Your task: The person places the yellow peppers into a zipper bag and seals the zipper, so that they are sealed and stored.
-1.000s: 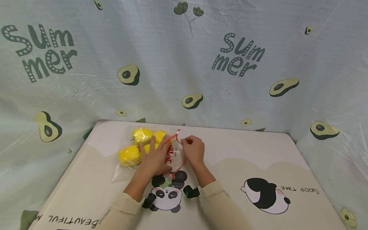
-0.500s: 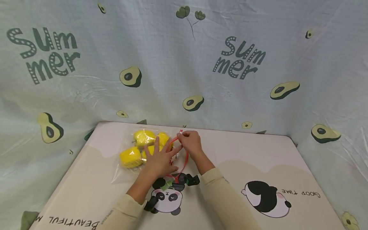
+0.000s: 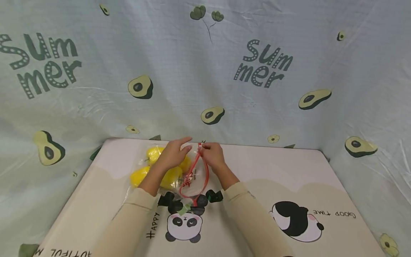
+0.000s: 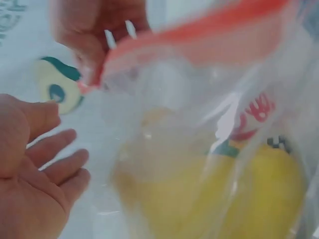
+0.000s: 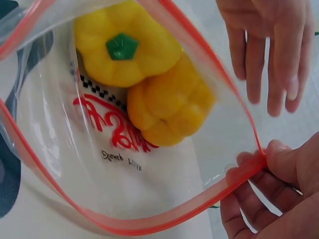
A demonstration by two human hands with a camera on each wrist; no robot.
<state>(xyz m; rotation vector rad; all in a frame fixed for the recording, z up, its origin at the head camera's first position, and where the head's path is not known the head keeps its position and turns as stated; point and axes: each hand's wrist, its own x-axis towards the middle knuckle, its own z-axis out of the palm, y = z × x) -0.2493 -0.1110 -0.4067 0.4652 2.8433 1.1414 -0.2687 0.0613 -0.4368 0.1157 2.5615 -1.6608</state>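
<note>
A clear zip bag with a red zip edge lies on the table, holding several yellow bell peppers. Its mouth gapes towards the person; through it, in the right wrist view, a yellow pepper with a green stem and red lettering show. My right hand pinches the far corner of the red edge between thumb and fingers. Over the peppers hovers my left hand, partly covering them. In the left wrist view that left hand has loosely extended fingers and holds nothing, apart from the bag.
The pale table mat carries a printed panda nearer the person and another panda at right. Behind the table hangs a curtain with avocado prints. Both wrists wear dark camera mounts.
My left hand, spread on the bag earlier, has lifted and moved towards the far edge. My right hand has gone to the bag's far corner and grips it; the red mouth now stands wider.
</note>
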